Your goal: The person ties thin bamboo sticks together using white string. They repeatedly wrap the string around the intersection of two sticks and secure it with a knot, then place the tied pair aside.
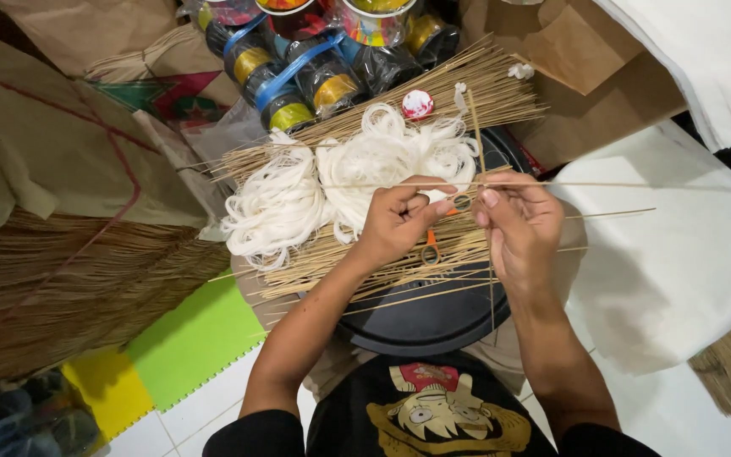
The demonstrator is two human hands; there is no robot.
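Looking down at own hands over black round tray [433, 326] on lap. Left hand [399, 222] curled narrow, thumb and forefinger pinching white string by thin bamboo stick [552, 184]. Right hand [518, 222] pinches same stick; stick's long axis runs sideways, tip far out to my right. Both hands equally near crossing point. Stick bundle [399, 127] and white string heap [340, 182] just beyond. Orange scissors [430, 247] under left hand.
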